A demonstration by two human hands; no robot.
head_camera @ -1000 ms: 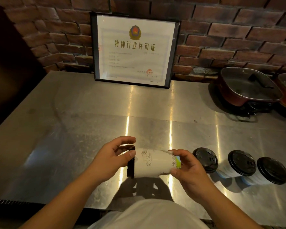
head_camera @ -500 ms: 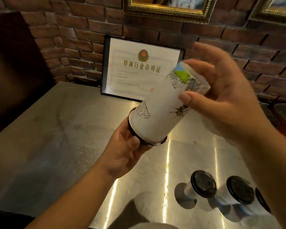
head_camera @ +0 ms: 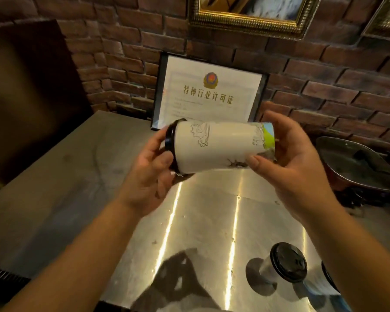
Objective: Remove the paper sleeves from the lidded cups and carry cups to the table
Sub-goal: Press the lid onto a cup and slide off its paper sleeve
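I hold a lidded cup [head_camera: 216,147] sideways in the air above the steel counter [head_camera: 77,199]. A white paper sleeve with line drawings wraps it, and its black lid [head_camera: 169,140] points left. My left hand [head_camera: 153,174] grips the lid end. At the cup's base end, where a green and blue print shows, my right hand [head_camera: 291,163] holds on with thumb and fingers. A second cup with a black lid [head_camera: 287,262] stands upright on the counter at the lower right. Behind my right forearm shows the edge of another lid [head_camera: 328,276].
A framed certificate [head_camera: 209,95] leans against the brick wall at the counter's back. A dark red pan with a glass lid [head_camera: 356,167] sits at the right. Gold picture frames [head_camera: 248,16] hang above. A dark panel [head_camera: 32,97] rises on the left.
The cup has turned from steeply tilted to lying nearly level. My right hand moved down from its top to grip the base end. The view shifted slightly.
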